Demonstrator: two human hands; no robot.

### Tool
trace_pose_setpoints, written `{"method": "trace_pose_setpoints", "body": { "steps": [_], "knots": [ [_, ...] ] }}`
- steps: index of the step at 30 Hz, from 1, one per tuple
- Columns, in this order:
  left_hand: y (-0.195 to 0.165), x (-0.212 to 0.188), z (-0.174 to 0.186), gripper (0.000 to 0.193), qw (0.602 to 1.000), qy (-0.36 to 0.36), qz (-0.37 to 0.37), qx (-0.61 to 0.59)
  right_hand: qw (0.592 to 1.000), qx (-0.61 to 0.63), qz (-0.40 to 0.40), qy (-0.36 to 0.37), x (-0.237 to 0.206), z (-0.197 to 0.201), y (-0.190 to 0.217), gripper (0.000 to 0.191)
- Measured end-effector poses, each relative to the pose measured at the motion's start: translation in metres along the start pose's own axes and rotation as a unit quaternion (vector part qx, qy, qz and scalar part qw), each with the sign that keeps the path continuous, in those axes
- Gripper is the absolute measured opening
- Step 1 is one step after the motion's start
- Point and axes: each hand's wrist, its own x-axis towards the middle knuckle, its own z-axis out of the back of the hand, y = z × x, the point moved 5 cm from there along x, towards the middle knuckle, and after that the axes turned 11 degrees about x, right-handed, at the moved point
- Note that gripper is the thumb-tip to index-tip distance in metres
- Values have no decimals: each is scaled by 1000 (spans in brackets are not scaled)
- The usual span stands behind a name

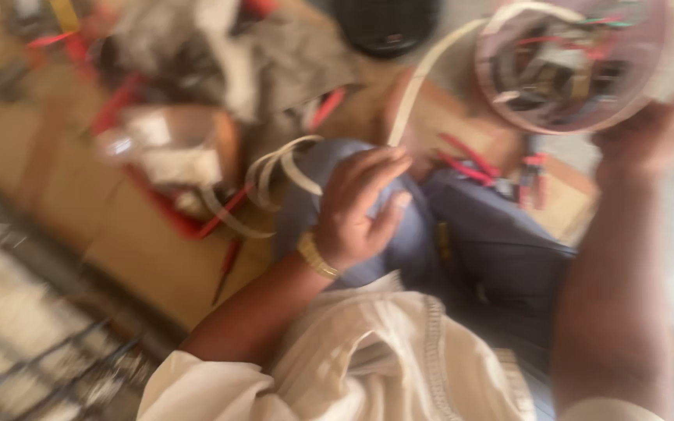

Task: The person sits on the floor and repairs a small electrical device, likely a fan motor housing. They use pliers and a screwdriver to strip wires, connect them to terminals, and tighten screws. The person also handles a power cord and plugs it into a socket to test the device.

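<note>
Your right hand [649,132] grips the rim of a round, open housing [571,62] full of wires, held up at the top right; it looks light but fragile, so keep to the rim. Your left hand [360,206] curls loosely around a limp white strip [423,74] over your knee.

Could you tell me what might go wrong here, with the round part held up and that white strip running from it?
1. The right hand seems to grip the round wired part only at its rim; it could slip or tip.
2. The white strip runs from it to the left hand and loops loosely past it; a tug could strain it, or the loops could snag.
3. Red-handled pliers lie close by the knee and might get knocked.
</note>
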Motion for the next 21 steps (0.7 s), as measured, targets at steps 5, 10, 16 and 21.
{"method": "trace_pose_setpoints", "body": {
  "steps": [5, 10, 16, 21],
  "knots": [
    [87, -64, 96, 10, 969, -43, 145, 196, 998, 7, -64, 11, -5, 8, -21, 64],
    [176, -123, 153, 36, 885, -31, 279, 371, 998, -10, -57, -12, -22, 0, -22, 62],
    [229, -144, 139, 53, 829, 109, 341, 430, 997, -37, 19, -66, -49, -12, -3, 76],
    [233, -146, 136, 39, 830, 107, 343, 427, 990, -91, 25, -108, -66, -22, 2, 83]
  ]
}}
